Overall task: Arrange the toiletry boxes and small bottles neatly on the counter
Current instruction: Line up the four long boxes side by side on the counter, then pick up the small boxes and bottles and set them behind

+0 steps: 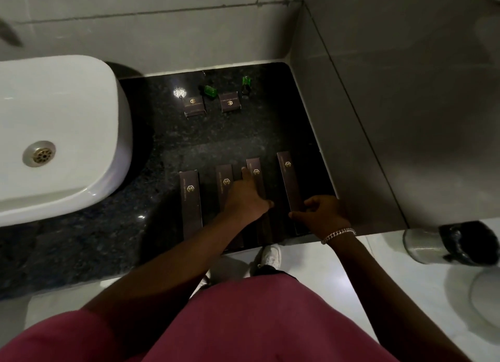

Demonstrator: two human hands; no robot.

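Several long dark boxes with gold logos lie side by side near the front of the black granite counter (162,145). The leftmost box (190,202) lies alone. My left hand (247,196) rests across the second box (224,180) and the third box (255,172), one finger pointing along the third. My right hand (322,212) pinches the near end of the rightmost box (288,180). At the back lie two small square boxes (193,105) (229,101) and two green bottles, one on its side (210,91), one upright (245,84).
A white basin (54,134) with a metal drain sits at the left of the counter. Grey tiled walls close the back and right side. A black-lined bin (454,242) stands on the pale floor at the right, below the counter's front edge.
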